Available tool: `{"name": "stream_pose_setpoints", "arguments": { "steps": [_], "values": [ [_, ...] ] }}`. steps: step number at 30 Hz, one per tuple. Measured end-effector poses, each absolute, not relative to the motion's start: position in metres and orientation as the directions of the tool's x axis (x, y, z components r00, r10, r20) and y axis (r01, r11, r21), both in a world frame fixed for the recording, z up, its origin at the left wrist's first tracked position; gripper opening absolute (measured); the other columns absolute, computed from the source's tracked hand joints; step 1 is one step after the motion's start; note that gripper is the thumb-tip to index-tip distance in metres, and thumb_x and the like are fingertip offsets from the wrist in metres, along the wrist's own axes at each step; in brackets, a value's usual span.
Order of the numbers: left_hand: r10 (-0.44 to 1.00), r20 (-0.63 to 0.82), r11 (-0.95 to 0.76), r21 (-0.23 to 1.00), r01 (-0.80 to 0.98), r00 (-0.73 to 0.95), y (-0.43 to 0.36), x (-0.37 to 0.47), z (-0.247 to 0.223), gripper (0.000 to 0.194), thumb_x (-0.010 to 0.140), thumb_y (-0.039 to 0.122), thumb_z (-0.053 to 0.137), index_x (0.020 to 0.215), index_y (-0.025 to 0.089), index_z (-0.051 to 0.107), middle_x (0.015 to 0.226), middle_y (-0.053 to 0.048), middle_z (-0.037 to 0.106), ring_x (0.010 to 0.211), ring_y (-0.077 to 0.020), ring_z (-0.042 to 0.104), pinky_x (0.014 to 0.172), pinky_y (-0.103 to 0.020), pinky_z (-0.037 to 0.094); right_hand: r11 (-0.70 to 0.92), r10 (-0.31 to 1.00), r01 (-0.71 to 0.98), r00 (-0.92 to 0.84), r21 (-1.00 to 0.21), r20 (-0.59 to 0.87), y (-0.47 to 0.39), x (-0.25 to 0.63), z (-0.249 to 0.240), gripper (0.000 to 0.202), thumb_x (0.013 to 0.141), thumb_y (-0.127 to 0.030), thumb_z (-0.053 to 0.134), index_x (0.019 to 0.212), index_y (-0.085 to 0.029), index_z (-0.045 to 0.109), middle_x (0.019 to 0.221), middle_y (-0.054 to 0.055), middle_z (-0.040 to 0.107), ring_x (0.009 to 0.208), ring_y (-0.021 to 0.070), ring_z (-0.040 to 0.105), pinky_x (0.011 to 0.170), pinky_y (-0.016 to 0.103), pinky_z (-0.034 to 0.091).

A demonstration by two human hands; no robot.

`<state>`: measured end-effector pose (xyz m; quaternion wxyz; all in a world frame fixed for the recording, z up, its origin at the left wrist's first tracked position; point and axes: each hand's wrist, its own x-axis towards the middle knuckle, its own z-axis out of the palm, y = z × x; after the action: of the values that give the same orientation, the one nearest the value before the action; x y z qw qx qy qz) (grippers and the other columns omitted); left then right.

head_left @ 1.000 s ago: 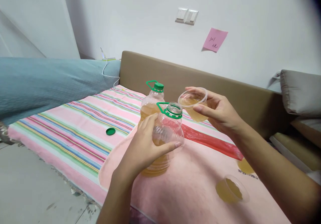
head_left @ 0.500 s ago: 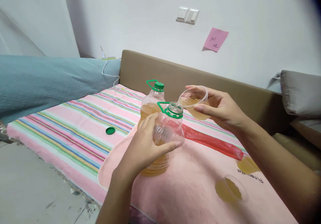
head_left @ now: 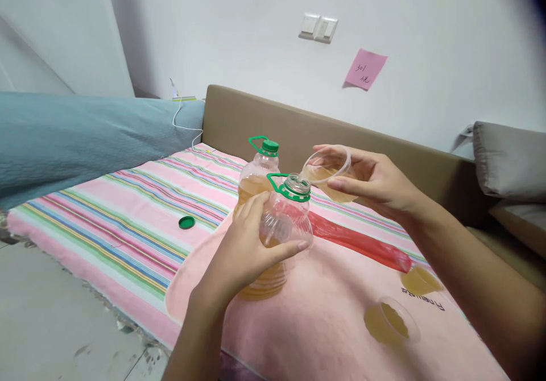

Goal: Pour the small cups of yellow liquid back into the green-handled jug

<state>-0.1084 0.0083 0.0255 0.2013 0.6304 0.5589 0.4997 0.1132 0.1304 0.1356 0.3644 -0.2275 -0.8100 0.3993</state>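
Note:
My left hand (head_left: pixel 251 244) wraps round an uncapped clear plastic bottle (head_left: pixel 294 222) with a green handle ring, part filled with amber liquid. In my right hand (head_left: pixel 371 179) is a clear plastic cup (head_left: pixel 336 176) of the same liquid, tilted left with its rim at the bottle's mouth. Behind stands a second bottle (head_left: pixel 256 182), its green cap on. A loose green cap (head_left: pixel 186 222) lies on the striped cloth to the left. Two more cups of amber liquid, a nearer cup (head_left: pixel 388 321) and a farther cup (head_left: pixel 420 280), stand at the right.
A red plastic bag (head_left: pixel 358 239) lies behind the open bottle. Under the bottle and cups is a pink cloth (head_left: pixel 324 313) on a striped sheet (head_left: pixel 140 222). A brown headboard (head_left: pixel 290 116) runs along the back, with grey cushions (head_left: pixel 509 159) at the right and a white cable (head_left: pixel 187 126) at the left.
The cup in my right hand tips slightly more toward the bottle's mouth. My left hand keeps its hold, and the view shifts a little.

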Motion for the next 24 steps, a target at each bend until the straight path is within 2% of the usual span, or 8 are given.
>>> {"name": "stream_pose_setpoints", "arguments": {
  "steps": [9,24],
  "values": [
    [0.917,0.376,-0.266,0.823,0.501,-0.131,0.008,-0.108,0.024,0.089,0.080,0.066,0.087,0.150,0.024,0.051,0.159,-0.014,0.055,0.150,-0.0388,0.048,0.124,-0.058,0.041,0.575,0.662,0.116,-0.647,-0.810,0.378,0.127,0.113,0.143,0.055,0.076,-0.046,0.100,0.126,-0.035,0.082,0.128,0.004,0.081,0.130,0.0351,0.071,0.114,0.054,0.057],
    [0.916,0.380,-0.275,0.828,0.488,-0.129,0.008,-0.108,0.025,0.088,0.080,0.065,0.088,0.150,0.026,0.052,0.157,-0.011,0.056,0.149,-0.0365,0.049,0.124,-0.057,0.041,0.601,0.634,0.177,-0.700,-0.779,0.330,0.125,0.110,0.158,0.058,0.078,-0.045,0.098,0.131,-0.031,0.080,0.127,0.007,0.080,0.126,0.0322,0.072,0.112,0.052,0.058]
  ]
}}
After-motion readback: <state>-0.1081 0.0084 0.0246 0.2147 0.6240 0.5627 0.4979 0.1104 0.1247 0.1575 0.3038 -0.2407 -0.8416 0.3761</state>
